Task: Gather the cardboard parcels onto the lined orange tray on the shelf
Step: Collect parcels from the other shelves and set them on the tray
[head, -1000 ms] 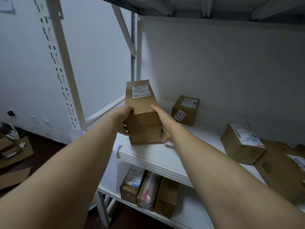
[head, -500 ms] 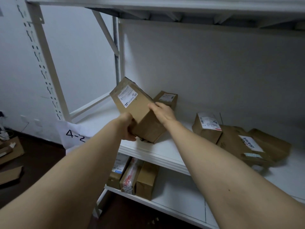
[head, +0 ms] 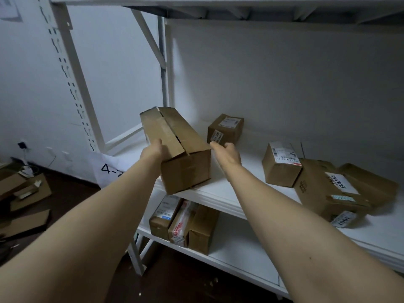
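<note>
right hand (head: 228, 152) just let go, fingers spread — left hand (head: 153, 149) alone grips the long carton (head: 175, 147) — orange tray unseen.

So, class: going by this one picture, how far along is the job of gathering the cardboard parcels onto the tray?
Done: nothing that shows; no orange tray is in view. In hand: the left hand grips the long cardboard box, tilted, its near end at the white shelf edge; the right hand is open beside it. Left: the small labelled box at the back and the pile of parcels to the right lie loose.
</note>
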